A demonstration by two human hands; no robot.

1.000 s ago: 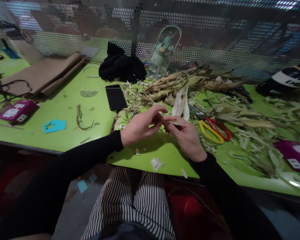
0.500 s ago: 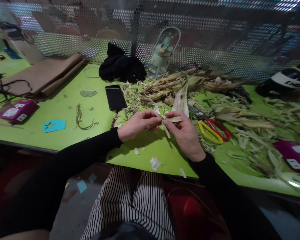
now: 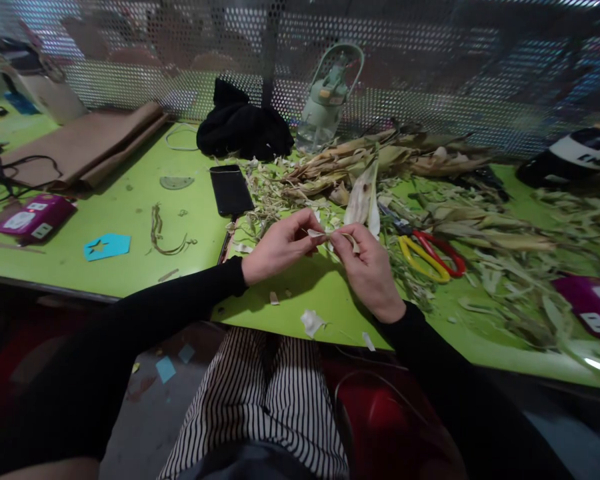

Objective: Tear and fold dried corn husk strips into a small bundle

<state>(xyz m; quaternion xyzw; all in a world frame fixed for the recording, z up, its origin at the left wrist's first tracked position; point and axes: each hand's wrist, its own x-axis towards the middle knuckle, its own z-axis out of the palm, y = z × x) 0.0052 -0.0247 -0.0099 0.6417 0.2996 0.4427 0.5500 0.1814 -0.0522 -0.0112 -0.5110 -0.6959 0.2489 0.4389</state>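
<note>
Close together above the green table, both hands pinch a pale strip of corn husk [image 3: 317,233]. My left hand [image 3: 285,243] has thumb and fingers closed on one end. My right hand [image 3: 366,267] grips the other part from the right, and the fingertips nearly meet. Much of the strip is covered by fingers. Just behind the right hand lies a broad husk leaf [image 3: 363,197]. To its right rest scissors [image 3: 427,257] with one yellow and one red handle. A pile of dry corn husks [image 3: 380,160] spreads beyond the hands.
A black phone [image 3: 230,190] lies left of the hands, near a black cloth [image 3: 245,127] and a green water bottle [image 3: 325,107]. Husk scraps [image 3: 505,293] cover the right side. A blue paper piece [image 3: 107,247], twisted husk cord [image 3: 156,227] and purple box [image 3: 35,217] lie left.
Both hands still hold the husk strip. The piece that hung down between them no longer hangs there, and the right fingers have curled in closer. The view has shifted slightly.
</note>
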